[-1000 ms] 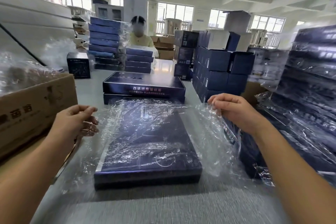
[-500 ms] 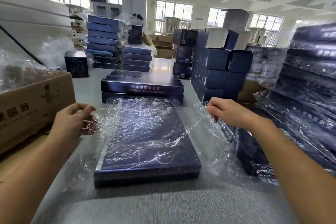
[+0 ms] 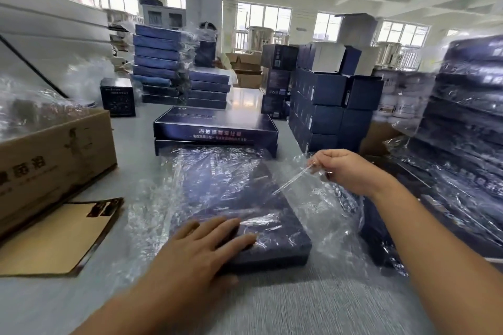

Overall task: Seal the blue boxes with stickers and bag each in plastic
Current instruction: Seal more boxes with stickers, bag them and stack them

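Note:
A flat dark blue box (image 3: pixel 272 236) lies on the grey table in front of me, covered by a crinkled clear plastic bag (image 3: pixel 217 185). My left hand (image 3: pixel 206 245) lies flat with straight fingers on the near end of the box, pressing on the plastic. My right hand (image 3: pixel 343 171) is raised at the box's right side and pinches the bag's edge, pulling a thin strip of plastic taut. Just beyond, two more blue boxes (image 3: pixel 215 130) are stacked, unbagged.
A cardboard carton (image 3: pixel 54 155) with its flap down stands at the left. Bagged blue boxes (image 3: pixel 462 144) pile up at the right. Small blue cartons (image 3: pixel 332 109) stack behind my right hand; another bagged stack (image 3: pixel 163 65) and a person stand at the far end.
My left hand let go of the bag's left edge and moved down onto the near end of the box. My right hand still pinches the right edge, slightly further right.

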